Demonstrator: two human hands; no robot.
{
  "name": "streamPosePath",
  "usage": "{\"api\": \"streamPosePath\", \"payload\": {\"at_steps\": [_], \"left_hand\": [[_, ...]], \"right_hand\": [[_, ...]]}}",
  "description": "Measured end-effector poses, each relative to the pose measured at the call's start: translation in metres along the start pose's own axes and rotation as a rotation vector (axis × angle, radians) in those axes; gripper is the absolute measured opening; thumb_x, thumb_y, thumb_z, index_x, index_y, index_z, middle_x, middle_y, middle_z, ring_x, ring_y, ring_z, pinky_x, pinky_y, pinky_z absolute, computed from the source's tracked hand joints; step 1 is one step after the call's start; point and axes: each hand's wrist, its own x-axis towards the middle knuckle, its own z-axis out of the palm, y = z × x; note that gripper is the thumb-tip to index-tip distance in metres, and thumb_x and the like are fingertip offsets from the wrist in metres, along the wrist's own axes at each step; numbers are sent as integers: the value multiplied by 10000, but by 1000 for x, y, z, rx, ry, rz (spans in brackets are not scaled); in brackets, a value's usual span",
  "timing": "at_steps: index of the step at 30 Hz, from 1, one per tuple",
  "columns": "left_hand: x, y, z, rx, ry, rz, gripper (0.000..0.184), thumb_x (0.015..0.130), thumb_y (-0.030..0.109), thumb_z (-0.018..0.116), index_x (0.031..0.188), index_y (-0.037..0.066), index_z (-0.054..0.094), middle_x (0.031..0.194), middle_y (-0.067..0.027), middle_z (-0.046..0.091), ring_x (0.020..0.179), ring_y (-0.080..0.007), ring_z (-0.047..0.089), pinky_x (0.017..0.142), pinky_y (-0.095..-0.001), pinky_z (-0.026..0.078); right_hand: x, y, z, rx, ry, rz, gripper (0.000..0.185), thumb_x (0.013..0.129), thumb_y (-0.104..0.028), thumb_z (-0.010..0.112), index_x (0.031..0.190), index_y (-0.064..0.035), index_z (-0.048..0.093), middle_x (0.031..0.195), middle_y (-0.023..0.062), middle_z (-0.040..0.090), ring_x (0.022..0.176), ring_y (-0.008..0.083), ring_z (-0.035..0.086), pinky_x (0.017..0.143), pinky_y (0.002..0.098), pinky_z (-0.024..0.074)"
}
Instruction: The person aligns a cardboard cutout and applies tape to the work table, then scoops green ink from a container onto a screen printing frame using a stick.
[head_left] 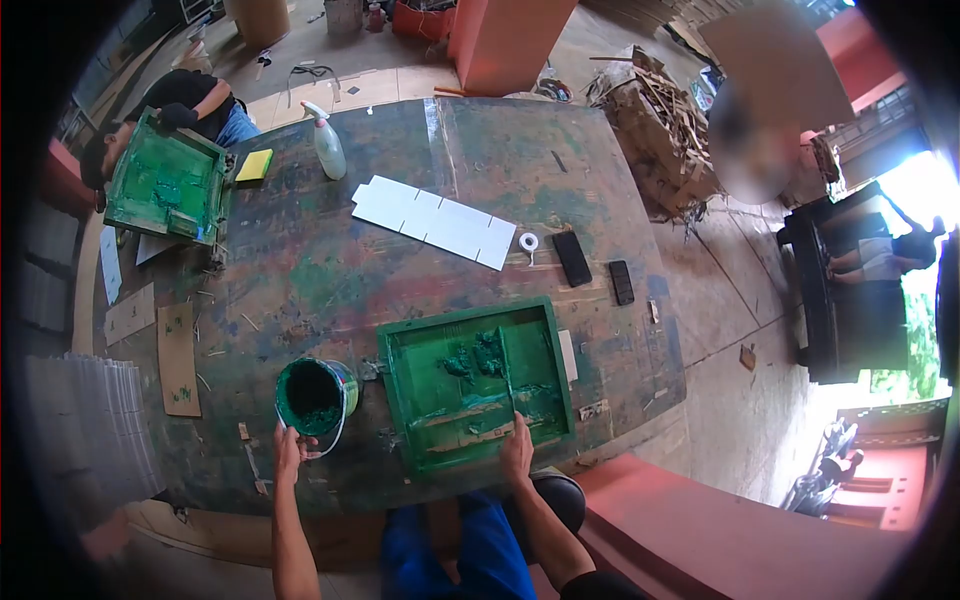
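My left hand (288, 452) is closed on the near rim of a paint can (347, 385), whose inside is coated with dark green paint. The can's wire handle hangs down on its right side. My right hand (517, 455) grips the lower end of a thin stick (505, 365), smeared green. The stick reaches over a green-stained wooden screen frame (397, 425), which lies flat on the table in front of me. Thick clumps of green paint (473, 361) sit on the mesh beside the stick. Streaks of paint cross the lower part of the frame.
On the stained table (300, 260) are a slotted white sheet (435, 220), a spray bottle (326, 145), a yellow sponge (255, 165), a tape roll (528, 242) and two phones (572, 259). At the far left, a co-worker (190, 100) handles another green frame (165, 185). Clear sheets (95, 430) are stacked left.
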Motion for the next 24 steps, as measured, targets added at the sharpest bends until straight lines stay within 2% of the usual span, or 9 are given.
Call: {"api": "streamPosePath", "payload": {"at_steps": [3,6,15,18,21,24], "left_hand": [[0,1,-4,7,-9,-16,360,957,142,392,1309,78,438,762,-86,594,638,-154,647,553,-396,630],[7,-5,-5,0,-14,-29,356,963,145,395,1310,83,439,780,-83,598,638,-152,645,547,-392,624],[4,-7,-6,-8,-8,-3,287,961,149,397,1232,76,454,780,-86,608,609,-138,629,554,-394,628],[2,-2,-1,-16,-5,-4,274,959,152,406,1218,76,457,767,-87,606,590,-131,620,550,-390,629],[-1,-1,-3,-15,-15,-27,306,955,153,412,1249,78,454,770,-88,608,585,-131,613,547,-385,629],[1,0,0,-25,13,-5,283,934,147,408,1205,90,463,755,-92,603,569,-129,598,560,-401,624]], "right_hand": [[2,2,1,13,-30,20,525,962,-47,439,1486,-82,425,1229,245,595,1111,473,579,926,535,473],[5,-11,-10,37,-9,56,545,915,19,448,1456,-43,461,1233,266,600,1133,455,581,969,500,462],[2,-4,-18,53,-68,98,515,941,-25,448,1456,-24,456,1341,289,568,1252,452,541,1057,483,433],[-1,-9,-21,69,-12,87,517,937,-19,452,1454,-24,461,1353,291,560,1264,453,532,1061,476,430],[-3,-3,-21,41,-72,112,529,932,-10,456,1461,-28,452,1367,291,552,1275,453,526,1064,476,429],[-5,4,-16,13,8,4,502,960,-33,446,1462,-49,445,1348,268,557,1245,462,533,1035,491,446]]}}
